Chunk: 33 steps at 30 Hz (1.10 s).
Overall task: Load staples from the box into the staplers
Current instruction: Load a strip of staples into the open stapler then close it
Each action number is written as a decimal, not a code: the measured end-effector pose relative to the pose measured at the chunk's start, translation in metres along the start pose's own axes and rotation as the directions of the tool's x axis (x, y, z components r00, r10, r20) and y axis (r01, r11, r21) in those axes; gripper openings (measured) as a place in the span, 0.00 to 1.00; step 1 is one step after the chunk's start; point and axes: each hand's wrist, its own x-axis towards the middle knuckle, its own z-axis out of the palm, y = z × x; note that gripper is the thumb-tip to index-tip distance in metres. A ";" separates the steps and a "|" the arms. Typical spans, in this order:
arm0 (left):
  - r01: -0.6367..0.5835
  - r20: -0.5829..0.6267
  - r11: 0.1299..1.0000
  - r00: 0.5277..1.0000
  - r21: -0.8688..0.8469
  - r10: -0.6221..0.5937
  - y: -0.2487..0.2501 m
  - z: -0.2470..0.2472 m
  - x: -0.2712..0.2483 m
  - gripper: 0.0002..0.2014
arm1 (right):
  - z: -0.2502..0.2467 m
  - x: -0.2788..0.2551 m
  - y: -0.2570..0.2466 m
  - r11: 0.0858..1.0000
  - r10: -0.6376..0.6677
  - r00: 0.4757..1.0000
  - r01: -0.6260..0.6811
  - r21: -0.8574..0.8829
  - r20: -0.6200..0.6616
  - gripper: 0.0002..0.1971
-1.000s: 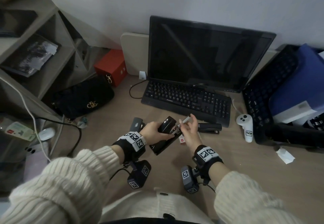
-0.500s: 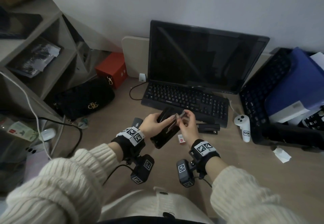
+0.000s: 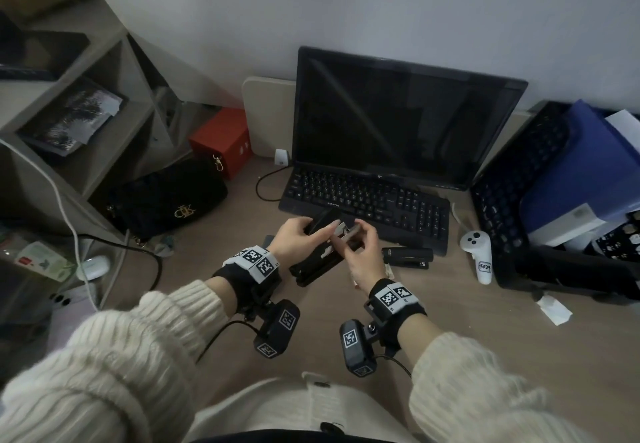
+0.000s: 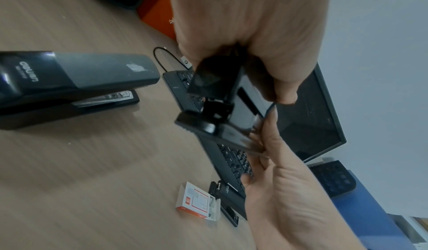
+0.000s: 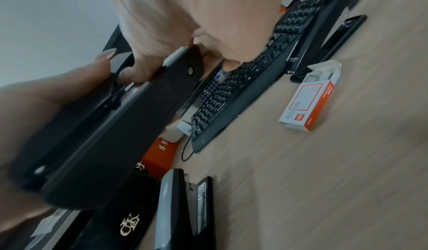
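Observation:
My left hand grips a black stapler above the desk, its top arm swung open. My right hand pinches a silvery staple strip at the front end of the open magazine; the strip is blurred in both wrist views. The white and orange staple box lies open on the desk, mostly hidden under my right hand in the head view. A second stapler lies in front of the keyboard. A third grey-topped stapler lies left of my hands.
A black keyboard and a dark monitor stand just beyond my hands. A black handbag and a red box sit at the left, a white controller and a black mesh tray at the right.
My right hand has brought the staple strip in from the right onto the front of the held stapler. Both hands have shifted slightly away from me, toward the keyboard.

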 end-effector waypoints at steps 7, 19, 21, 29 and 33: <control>0.007 -0.046 0.995 0.999 -0.102 -0.011 0.004 0.002 0.000 0.21 | 0.001 -0.001 -0.007 0.985 0.021 0.999 -0.025 0.171 0.025 0.42; 0.010 -0.038 0.984 0.999 -0.177 -0.017 0.013 -0.004 0.003 0.25 | 0.004 -0.002 -0.031 0.895 0.088 0.989 -0.130 0.427 0.115 0.31; 0.010 -0.028 0.984 1.000 -0.180 -0.015 0.012 -0.004 0.002 0.25 | 0.004 -0.003 -0.032 0.892 0.089 0.989 -0.131 0.432 0.117 0.28; 0.030 0.004 0.983 1.000 -0.181 -0.030 0.010 -0.003 0.000 0.24 | 0.002 -0.006 -0.031 0.899 0.081 0.990 -0.123 0.420 0.116 0.20; 0.046 0.029 0.981 0.999 -0.188 -0.041 0.012 -0.002 -0.001 0.24 | 0.002 -0.008 -0.031 0.888 0.095 0.989 -0.136 0.439 0.115 0.17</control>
